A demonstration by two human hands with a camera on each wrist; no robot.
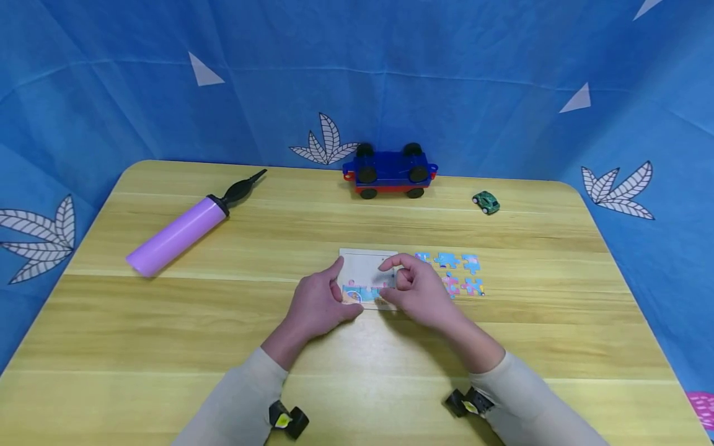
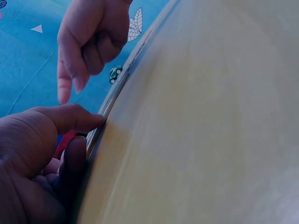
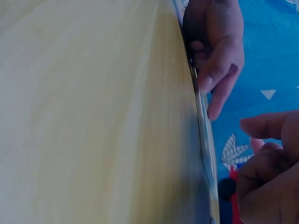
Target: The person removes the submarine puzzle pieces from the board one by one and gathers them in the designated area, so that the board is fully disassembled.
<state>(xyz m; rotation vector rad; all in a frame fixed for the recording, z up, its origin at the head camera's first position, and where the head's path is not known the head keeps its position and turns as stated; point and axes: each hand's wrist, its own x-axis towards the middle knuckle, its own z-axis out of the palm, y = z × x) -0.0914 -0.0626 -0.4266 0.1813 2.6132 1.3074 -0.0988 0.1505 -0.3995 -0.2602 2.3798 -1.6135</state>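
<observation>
Left hand (image 1: 319, 302): thumb at the near edge and forefinger at the left edge of the puzzle board (image 1: 362, 266), gripping its corner. Right hand (image 1: 421, 296): empty, thumb and forefinger parted, raised over the board's right side. The board lies between the hands, fitted pieces (image 1: 367, 293) along its near part. Loose pieces (image 1: 447, 260) lie to its right, partly behind the right hand.
</observation>
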